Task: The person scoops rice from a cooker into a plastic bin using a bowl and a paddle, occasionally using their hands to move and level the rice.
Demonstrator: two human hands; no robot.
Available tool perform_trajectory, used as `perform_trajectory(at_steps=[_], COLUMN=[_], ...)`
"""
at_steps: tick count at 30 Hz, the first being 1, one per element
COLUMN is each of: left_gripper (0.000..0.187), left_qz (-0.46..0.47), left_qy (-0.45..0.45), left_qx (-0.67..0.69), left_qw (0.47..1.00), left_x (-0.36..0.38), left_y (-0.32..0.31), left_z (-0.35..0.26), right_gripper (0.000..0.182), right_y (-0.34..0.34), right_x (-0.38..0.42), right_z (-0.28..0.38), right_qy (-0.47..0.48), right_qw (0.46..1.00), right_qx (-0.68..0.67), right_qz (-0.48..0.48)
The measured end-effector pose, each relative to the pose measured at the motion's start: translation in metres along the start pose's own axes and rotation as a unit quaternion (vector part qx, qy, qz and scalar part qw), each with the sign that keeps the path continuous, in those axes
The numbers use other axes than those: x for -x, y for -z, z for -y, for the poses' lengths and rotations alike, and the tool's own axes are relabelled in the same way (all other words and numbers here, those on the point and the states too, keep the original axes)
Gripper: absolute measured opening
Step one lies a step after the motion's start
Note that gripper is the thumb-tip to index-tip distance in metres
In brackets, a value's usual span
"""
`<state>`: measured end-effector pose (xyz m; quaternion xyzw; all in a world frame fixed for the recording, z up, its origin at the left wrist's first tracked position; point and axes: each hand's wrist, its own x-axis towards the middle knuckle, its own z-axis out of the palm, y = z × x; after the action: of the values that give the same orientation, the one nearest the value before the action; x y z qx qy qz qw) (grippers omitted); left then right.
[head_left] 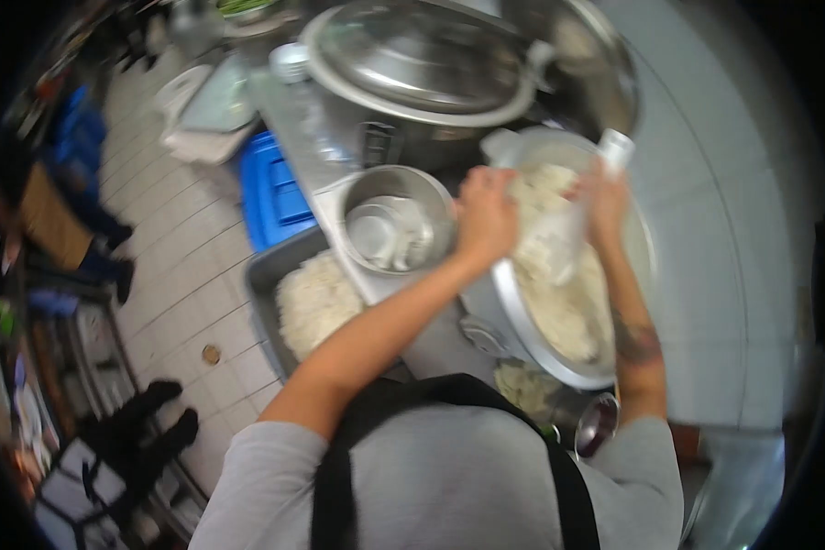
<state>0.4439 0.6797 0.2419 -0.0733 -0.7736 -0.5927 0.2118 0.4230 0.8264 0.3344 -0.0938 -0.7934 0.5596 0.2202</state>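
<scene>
Taking the white tub [515,302] as the clock's centre, with twelve at the top of the view, you are standing at seven o'clock, wearing a grey shirt [458,477] and a dark apron [335,495]. Close to you, a small round vessel [599,426] is sitting at six, its inside showing dark red. The tub is lying before you, holding pale, rice-like food [559,316]. Your right hand [607,206] is reaching in from one o'clock, its fingers closing around a blurred white paddle [564,243], whose blade is dipping toward the food. Your left hand [488,211] is bending its fingers at the tub's ten o'clock edge; blur is hiding whether they are gripping the rim. Just beside that hand, an open metal pot [430,188] is holding smaller metal pieces [380,229]. Toward eight to nine, a grey bin [259,307] is holding more white food [313,302]. Beyond, a metal lid [422,55] is covering a large vessel at eleven, and a blue lid [270,192] is showing between nine and ten.
</scene>
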Motion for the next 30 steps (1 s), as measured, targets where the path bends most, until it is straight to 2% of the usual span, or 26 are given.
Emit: perform_trajectory(at_steps=[1,2,3,4,5,6,7,9,10,14,16,19,21,22,24,25,26,28,30], left_gripper=[0.039,0.041,0.042,0.042,0.041,0.041,0.041,0.040,0.040,0.039,0.038,0.038,0.038,0.038,0.037,0.037,0.037,0.037,0.036], left_qz=[-0.017,-0.020,-0.034,-0.017,-0.021,0.023,0.048,0.078,0.068,0.055,0.057,0.052,0.048,0.039,0.038,0.035,0.038,0.034,0.039], left_qy=[-0.013,0.005,0.011,0.017,0.039,0.073,0.091,0.104,0.101,0.078,0.080,0.092,0.089,0.086,0.088,0.089,0.089,0.082,0.083], left_qx=[-0.003,-0.043,-0.054,-0.036,-0.066,-0.029,-0.031,-0.016,-0.027,-0.010,-0.012,-0.012,0.001,0.012,0.008,0.005,0.003,-0.001,0.000], left_qw=[1.000,0.999,0.998,0.999,0.997,0.997,0.994,0.991,0.992,0.995,0.995,0.994,0.995,0.995,0.995,0.995,0.995,0.996,0.996], left_x=[0.001,0.005,0.007,0.008,0.010,0.007,0.004,0.001,0.003,0.004,0.005,0.005,0.006,0.006,0.005,0.006,0.007,0.006,0.004], left_y=[-0.008,-0.009,-0.015,-0.017,-0.020,-0.015,-0.007,0.008,0.014,0.013,0.013,0.010,0.008,0.007,0.010,0.009,0.007,0.008,0.012], left_z=[0.007,0.004,0.007,0.009,0.007,0.001,-0.009,-0.020,-0.020,-0.021,-0.022,-0.022,-0.020,-0.019,-0.020,-0.020,-0.021,-0.020,-0.022], right_gripper=[0.024,0.021,0.018,0.024,0.038,0.046,0.044,0.024,0.022,0.019,0.020,0.020,0.018,0.018,0.016,0.019,0.019,0.021,0.021], right_y=[0.005,0.000,-0.009,-0.004,0.002,0.013,0.031,0.013,0.009,0.011,0.031,0.072,0.095,0.100,0.095,0.094,0.087,0.064,0.041], right_x=[0.003,0.015,0.032,0.037,0.035,0.021,-0.004,0.001,0.009,0.007,0.009,0.036,0.065,0.077,0.095,0.080,0.071,0.051,0.032], right_z=[-0.005,0.000,-0.001,-0.036,-0.079,-0.102,-0.147,-0.097,-0.072,-0.047,-0.024,0.015,0.018,0.010,-0.015,-0.031,-0.040,-0.049,-0.054], right_qy=[0.006,-0.064,-0.100,-0.099,-0.098,-0.119,-0.038,-0.048,-0.044,0.004,0.022,-0.018,-0.092,-0.094,-0.053,-0.105,-0.108,-0.092,-0.081], right_qw=[0.998,0.989,0.987,0.991,0.987,0.985,0.997,0.995,0.996,0.994,0.995,0.994,0.994,0.993,0.998,0.994,0.994,0.992,0.992], right_qx=[-0.054,-0.130,-0.127,-0.084,-0.128,-0.122,-0.062,-0.088,-0.075,-0.094,-0.096,-0.084,-0.054,-0.053,0.000,-0.023,-0.025,-0.047,-0.048], right_qz=[0.030,0.028,0.021,0.032,0.013,0.007,0.039,0.020,0.021,0.050,-0.025,-0.068,-0.035,-0.037,0.020,0.014,0.012,0.076,0.084])
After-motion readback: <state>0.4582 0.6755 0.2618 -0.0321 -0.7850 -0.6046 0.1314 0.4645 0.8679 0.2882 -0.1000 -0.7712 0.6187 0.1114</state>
